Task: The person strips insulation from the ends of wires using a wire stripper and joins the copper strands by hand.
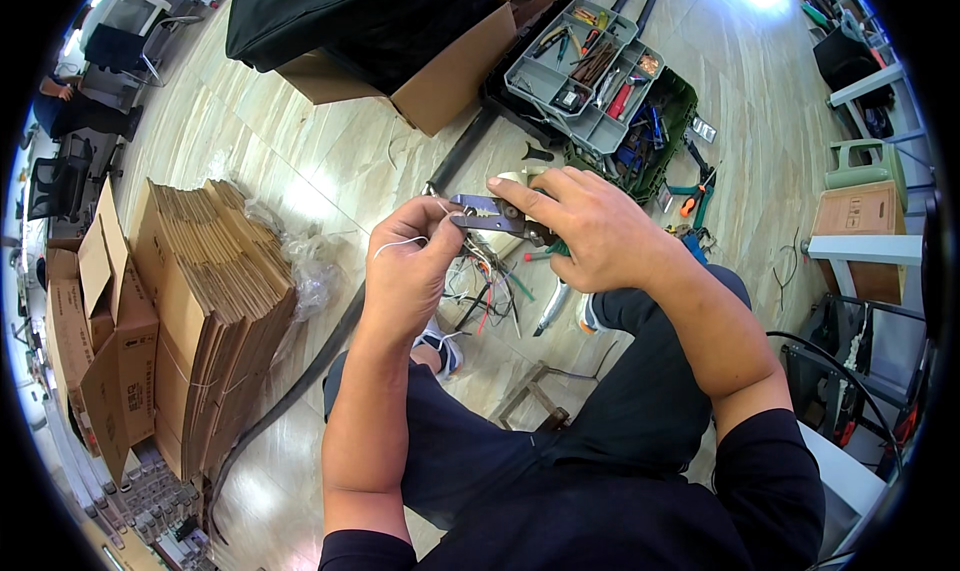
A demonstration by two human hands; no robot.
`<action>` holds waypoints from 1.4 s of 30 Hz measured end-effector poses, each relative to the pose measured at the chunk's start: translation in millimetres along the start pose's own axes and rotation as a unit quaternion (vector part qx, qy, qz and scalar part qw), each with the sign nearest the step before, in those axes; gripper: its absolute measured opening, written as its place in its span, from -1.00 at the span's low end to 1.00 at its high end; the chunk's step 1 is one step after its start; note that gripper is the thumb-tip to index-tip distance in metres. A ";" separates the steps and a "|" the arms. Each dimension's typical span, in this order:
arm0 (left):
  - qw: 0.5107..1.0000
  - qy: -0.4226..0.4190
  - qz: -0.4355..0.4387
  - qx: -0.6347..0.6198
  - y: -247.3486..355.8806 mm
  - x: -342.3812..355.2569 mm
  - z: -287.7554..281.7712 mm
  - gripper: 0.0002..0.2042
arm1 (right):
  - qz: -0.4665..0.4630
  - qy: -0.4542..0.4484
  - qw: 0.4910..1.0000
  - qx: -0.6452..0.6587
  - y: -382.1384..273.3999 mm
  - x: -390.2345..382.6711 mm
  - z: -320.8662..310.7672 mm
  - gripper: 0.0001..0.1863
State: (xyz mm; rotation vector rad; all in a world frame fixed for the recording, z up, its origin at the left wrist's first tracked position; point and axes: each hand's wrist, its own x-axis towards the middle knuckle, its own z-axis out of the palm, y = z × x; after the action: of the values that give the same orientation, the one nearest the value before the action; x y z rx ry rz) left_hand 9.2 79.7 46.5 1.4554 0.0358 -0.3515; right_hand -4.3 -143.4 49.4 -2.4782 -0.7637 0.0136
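My right hand is closed around a wire stripper with flat dark jaws; most of its handles are hidden in my palm. Those jaws point left, toward my left hand. Between thumb and forefinger, my left hand pinches a thin white wire, whose end lies close by the jaw tips. Whether the jaws grip the wire is too small to tell. Below the tool, loose coloured wires lie on the floor between my feet.
An open toolbox with tools stands ahead, pliers beside it. A black bag rests on an open carton. Flattened cardboard is stacked at left. A dark strip crosses the floor. A person sits far left.
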 end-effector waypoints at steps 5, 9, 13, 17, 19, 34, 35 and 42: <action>1.000 0.004 -0.010 0.003 0.4 0.2 0.5 -0.89 | 0.012 -0.022 1.000 -0.003 0.0 -0.3 -1.9 -0.16; 0.999 0.002 -0.030 0.014 4.6 -1.6 1.2 -0.90 | 0.027 -0.038 0.999 0.003 0.3 -1.2 -2.5 -0.17; 1.000 0.002 -0.023 0.014 3.0 -1.5 1.3 -0.90 | 0.038 -0.056 0.998 0.007 -1.4 -0.6 -5.2 -0.19; 1.000 0.002 -0.029 0.009 3.1 -1.9 1.8 -0.90 | 0.035 -0.050 0.998 0.005 -0.1 -1.4 -3.7 -0.19; 1.000 0.006 -0.017 0.013 -0.2 -0.6 1.4 -0.87 | 0.038 -0.054 0.998 0.003 -0.1 -0.9 -3.8 -0.19; 0.999 0.009 0.003 -0.049 14.1 -2.6 10.2 -0.85 | 0.210 0.145 0.954 0.157 24.0 -1.5 3.5 -0.46; 0.998 0.021 0.000 -0.052 12.5 -5.5 6.0 -0.84 | 0.281 0.245 0.858 0.354 38.8 1.0 -17.9 -0.54; 0.997 0.028 -0.026 -0.062 11.1 -5.7 0.4 -0.78 | 0.124 0.160 0.951 0.233 27.1 -0.3 -11.0 -0.25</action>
State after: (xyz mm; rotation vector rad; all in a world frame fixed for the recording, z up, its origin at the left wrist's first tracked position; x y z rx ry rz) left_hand 6.5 81.4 58.6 1.3435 0.1389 -0.3453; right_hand 11.3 -167.8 45.2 -2.0352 -0.2670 -0.1017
